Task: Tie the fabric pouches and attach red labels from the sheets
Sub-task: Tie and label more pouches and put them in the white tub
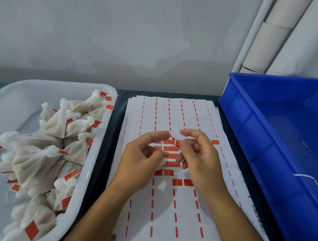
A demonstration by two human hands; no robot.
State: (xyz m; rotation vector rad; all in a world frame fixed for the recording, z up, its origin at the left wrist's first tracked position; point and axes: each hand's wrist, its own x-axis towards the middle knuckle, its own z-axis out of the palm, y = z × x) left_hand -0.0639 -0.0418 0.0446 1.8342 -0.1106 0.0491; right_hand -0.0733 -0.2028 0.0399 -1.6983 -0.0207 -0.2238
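You are at the labelling step: both hands hover over the white backing sheet with rows of red rectangular stickers, which lies at the centre of the dark table, its long axis running from 6 to 12 o'clock. Your right hand pinches a small red paper label between thumb and forefinger, tilted on edge with its long axis pointing roughly from 11 to 5 o'clock. Your left hand has its fingers curled around a small white fabric pouch, mostly hidden, and seems to pinch a thin white string rising toward 12 o'clock. The next move probably calls for folding the label around that string, adhesive faces square. At 9 o'clock the clear plastic tray holds finished tied pouches; at 3 o'clock stands the blue plastic crate.
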